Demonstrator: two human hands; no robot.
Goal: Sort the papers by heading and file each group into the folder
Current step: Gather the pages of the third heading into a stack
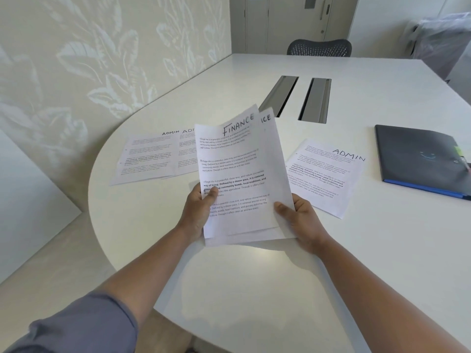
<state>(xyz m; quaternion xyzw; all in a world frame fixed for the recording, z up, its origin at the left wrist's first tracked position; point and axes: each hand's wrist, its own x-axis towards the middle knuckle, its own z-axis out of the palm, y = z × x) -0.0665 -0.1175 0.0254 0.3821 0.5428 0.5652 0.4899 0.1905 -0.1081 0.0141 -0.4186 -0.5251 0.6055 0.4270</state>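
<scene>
Both hands, left hand (197, 207) and right hand (300, 220), are pinching the FINANCE papers (242, 179) above the bench (254, 289); the folder (420, 159) is lying closed (contents hidden) at the right.

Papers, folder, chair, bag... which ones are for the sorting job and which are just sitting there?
For the job:
FINANCE papers, held by left hand and right hand
ADMIN papers at left
ADMIN sheet at right
dark folder

Just there:
mesh chair
plastic-covered bin
table slots
</scene>
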